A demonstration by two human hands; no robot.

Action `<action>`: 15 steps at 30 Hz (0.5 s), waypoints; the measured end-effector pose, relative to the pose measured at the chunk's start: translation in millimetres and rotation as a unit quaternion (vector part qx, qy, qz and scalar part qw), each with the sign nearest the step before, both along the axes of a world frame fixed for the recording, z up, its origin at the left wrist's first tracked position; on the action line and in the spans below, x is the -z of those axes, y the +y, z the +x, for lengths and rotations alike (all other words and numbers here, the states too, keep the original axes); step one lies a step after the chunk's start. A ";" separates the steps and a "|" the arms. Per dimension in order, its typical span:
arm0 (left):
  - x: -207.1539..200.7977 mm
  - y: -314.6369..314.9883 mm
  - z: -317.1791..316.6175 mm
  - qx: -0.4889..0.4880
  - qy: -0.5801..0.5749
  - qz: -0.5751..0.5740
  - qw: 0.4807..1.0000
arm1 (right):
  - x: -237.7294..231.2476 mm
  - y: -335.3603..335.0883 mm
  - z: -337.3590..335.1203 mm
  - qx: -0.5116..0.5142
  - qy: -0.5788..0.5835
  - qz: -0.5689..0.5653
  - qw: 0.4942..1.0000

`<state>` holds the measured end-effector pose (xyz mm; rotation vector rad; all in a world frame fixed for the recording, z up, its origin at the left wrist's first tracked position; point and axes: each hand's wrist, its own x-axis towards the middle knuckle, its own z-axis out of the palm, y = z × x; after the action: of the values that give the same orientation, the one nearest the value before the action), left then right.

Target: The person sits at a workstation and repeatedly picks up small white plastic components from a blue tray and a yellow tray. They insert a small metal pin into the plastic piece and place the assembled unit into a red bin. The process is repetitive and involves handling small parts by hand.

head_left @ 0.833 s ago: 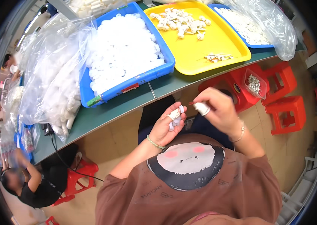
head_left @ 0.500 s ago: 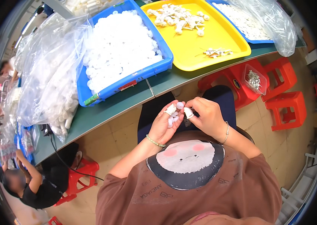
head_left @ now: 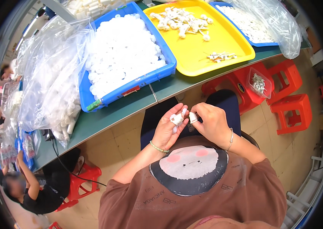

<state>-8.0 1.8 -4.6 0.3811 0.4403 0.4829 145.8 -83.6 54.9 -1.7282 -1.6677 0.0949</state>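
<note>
My left hand (head_left: 167, 128) is half curled, palm up, around a few small white translucent plastic pieces (head_left: 185, 111). One of them shows below its thumb, others at its fingertips. White covering wraps my left thumb. Close beside it, my right hand (head_left: 212, 121) has its fingers bent in a pinch, the thumb wearing a white cover (head_left: 193, 117). What lies between those right fingertips is hidden. Both hands are held over my lap, in front of the table edge. A blue tray (head_left: 129, 88) heaped with similar small white plastic pieces stands beyond them.
On the green table (head_left: 108, 126), a yellow tray (head_left: 192, 63) holds white round-headed parts and a small pile of thin wired pieces. Clear bags (head_left: 50, 76) of white parts lie left. Red stools (head_left: 293, 114) and a clear tub (head_left: 259, 82) are right. Another person (head_left: 43, 187) sits left.
My hands have shifted slightly, with the left thumb lower and turned inward. The round piece that showed between the fingertips of both hands is now mostly hidden.
</note>
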 end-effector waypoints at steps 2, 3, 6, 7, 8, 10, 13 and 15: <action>-1.6 -0.8 0.0 0.004 0.001 0.016 1.000 | -1.1 0.4 -0.3 -0.003 0.015 0.001 1.000; -1.6 -1.2 -0.1 0.006 0.002 0.025 1.000 | -1.0 0.2 -0.5 -0.006 0.026 0.001 1.000; -1.7 -0.8 -0.2 0.009 0.013 0.053 0.998 | -0.2 -0.1 -2.0 0.002 0.043 -0.005 0.999; -2.1 -0.6 -0.4 0.009 0.023 0.063 0.998 | 0.2 -0.3 -2.3 0.007 0.046 -0.008 0.999; -2.6 -0.8 -0.5 0.009 0.033 0.074 0.997 | 0.5 -1.0 -1.9 0.012 0.036 -0.011 0.999; -4.1 -1.0 0.0 0.011 0.031 0.079 0.996 | 0.1 -1.8 -0.9 0.022 0.016 -0.016 0.999; -1.8 -1.1 1.0 0.024 0.026 0.089 0.995 | -5.9 -2.0 -1.1 -0.010 0.041 -0.034 0.999; 0.9 -0.4 0.8 0.035 0.018 0.085 0.996 | -7.5 -0.8 -3.2 -0.028 0.102 -0.034 0.994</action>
<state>-7.2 1.4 -5.4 0.5692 0.4206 0.4478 142.7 -84.3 62.5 -1.6622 -1.5772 0.3475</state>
